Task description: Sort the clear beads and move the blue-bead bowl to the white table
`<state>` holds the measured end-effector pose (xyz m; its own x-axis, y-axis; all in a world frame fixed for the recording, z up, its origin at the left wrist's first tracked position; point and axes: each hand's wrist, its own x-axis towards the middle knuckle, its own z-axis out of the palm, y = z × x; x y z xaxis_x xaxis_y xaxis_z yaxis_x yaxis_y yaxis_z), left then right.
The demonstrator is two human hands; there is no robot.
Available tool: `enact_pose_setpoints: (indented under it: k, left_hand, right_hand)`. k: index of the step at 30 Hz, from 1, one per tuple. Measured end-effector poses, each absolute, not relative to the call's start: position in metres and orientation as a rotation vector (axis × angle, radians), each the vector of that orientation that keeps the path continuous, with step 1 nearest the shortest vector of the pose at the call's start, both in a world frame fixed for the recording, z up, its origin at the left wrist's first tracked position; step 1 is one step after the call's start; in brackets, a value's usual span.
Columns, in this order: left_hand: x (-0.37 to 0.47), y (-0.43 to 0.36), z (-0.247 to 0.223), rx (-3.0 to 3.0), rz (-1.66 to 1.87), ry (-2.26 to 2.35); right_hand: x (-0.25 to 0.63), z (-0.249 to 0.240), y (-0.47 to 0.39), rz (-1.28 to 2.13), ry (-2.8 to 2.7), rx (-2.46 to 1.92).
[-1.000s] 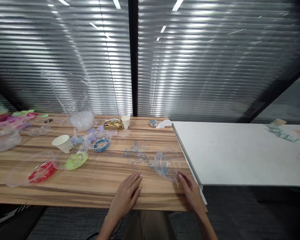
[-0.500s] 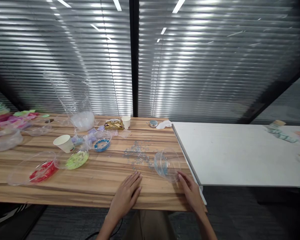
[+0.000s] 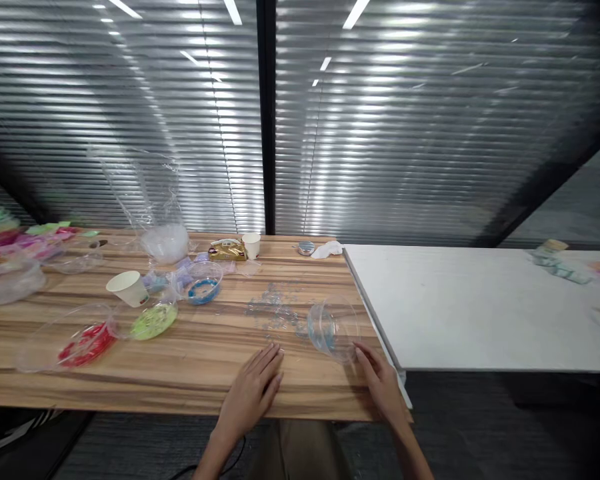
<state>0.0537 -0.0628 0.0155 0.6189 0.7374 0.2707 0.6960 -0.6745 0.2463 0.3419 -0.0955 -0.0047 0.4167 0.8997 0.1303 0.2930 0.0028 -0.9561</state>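
Observation:
My right hand (image 3: 377,377) pinches the near edge of a clear plastic bowl (image 3: 347,317). The bowl is tilted on the wooden table, its mouth facing right, with some pale blue bits (image 3: 325,328) inside. To its left, many small blue-grey pieces (image 3: 275,310) lie scattered on the wood; they are too small to name for sure. My left hand (image 3: 254,383) rests flat on the tabletop just in front of them, fingers stretched out and holding nothing.
Clear bowls hold red pieces (image 3: 87,343), yellow-green pieces (image 3: 154,320) and blue pieces (image 3: 203,291). A paper cup (image 3: 128,288) leans on its side; another cup (image 3: 251,245) stands by a gold packet (image 3: 227,250). A white table (image 3: 480,307) adjoins on the right.

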Motion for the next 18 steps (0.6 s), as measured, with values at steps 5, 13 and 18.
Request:
enact_pose_setpoints:
  k: [5,13,18]
  left_hand:
    - [0.0527,-0.0631,0.0143,2.726,0.564,1.190]
    - [0.0524,-0.0623,0.0125,2.734,0.576,1.190]
    - [0.0525,-0.0616,0.0131,2.742,0.543,1.198]
  right_hand:
    - [0.3425,-0.0073,-0.0953,0.683,-1.102,-1.531]
    - [0.3434,-0.0092,-0.0946,0.688,-1.097,-1.538]
    - [0.3431,-0.0083,-0.0942,0.672,-1.099,-1.532]
